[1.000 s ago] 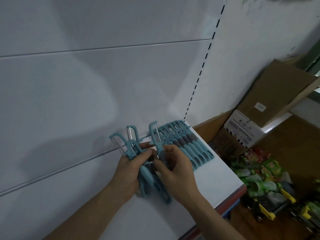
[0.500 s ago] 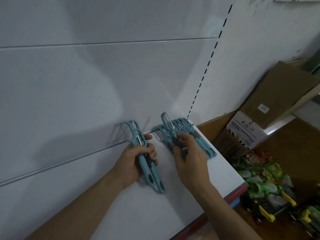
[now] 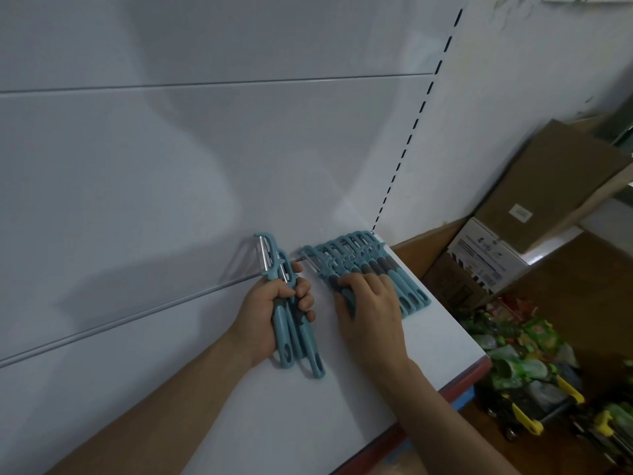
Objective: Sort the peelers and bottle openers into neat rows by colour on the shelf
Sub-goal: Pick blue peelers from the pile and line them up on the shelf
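The row of teal peelers [image 3: 373, 269] lies in the back right corner of the shelf [image 3: 428, 354], heads at the back panel and handles slanting toward the right edge. The right hand [image 3: 370, 303] rests on it, fingers straight and flat across the handles. Just left of it, the left hand [image 3: 270, 306] grips a bundle of peelers [image 3: 294, 337] roughly parallel to the row. The next slot is probably the row's left end, nearest that hand.

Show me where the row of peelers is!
In the head view, the row of peelers lies at the back right corner of the shelf, under the right hand.
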